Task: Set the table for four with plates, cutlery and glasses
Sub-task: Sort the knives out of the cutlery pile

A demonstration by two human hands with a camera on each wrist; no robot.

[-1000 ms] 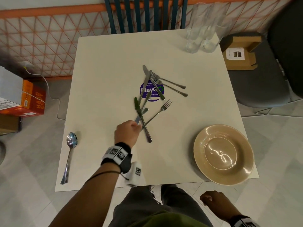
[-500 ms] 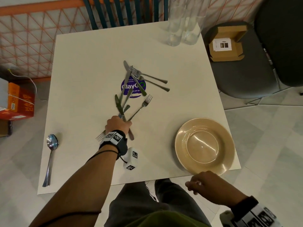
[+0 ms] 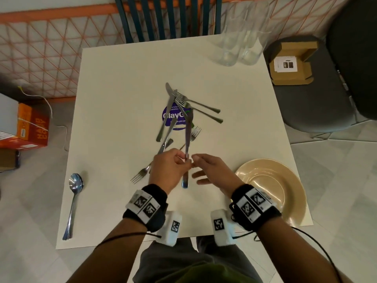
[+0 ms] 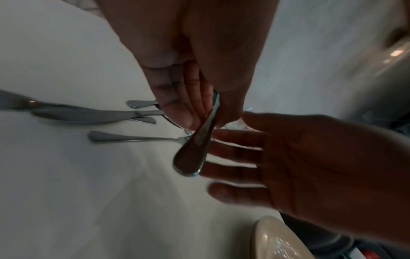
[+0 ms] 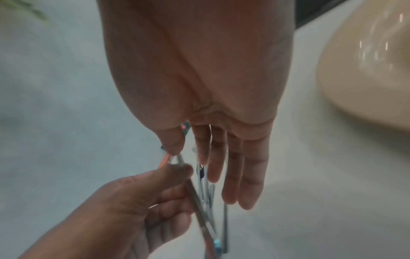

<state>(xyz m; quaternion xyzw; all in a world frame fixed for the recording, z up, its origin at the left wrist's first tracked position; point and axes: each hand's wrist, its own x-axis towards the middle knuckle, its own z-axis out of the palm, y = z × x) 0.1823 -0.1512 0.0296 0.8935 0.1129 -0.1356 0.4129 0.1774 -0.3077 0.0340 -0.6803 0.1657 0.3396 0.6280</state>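
My left hand [image 3: 170,171] grips a knife [image 3: 186,139] and a fork [image 3: 140,175] above the near middle of the white table [image 3: 114,99]. The knife points away from me, and its handle [image 4: 193,154] hangs below the left hand [image 4: 199,108]. My right hand [image 3: 212,170] is beside it with straight, spread fingers [image 5: 221,157], thumb and forefinger close to the knife. A beige plate [image 3: 271,190] sits at the near right corner and a spoon [image 3: 74,193] at the near left. Loose knives and forks [image 3: 183,107] lie crossed at the centre. Clear glasses [image 3: 236,43] stand at the far right.
A purple sticker [image 3: 169,117] lies under the cutlery pile. A teal slatted chair [image 3: 167,19] stands at the far edge. A grey chair at the right carries a cardboard box [image 3: 289,64]. An orange box [image 3: 32,127] sits on the floor at the left.
My left hand has lifted the knife and fork off the table. My right hand has come up from below the near table edge to the knife.
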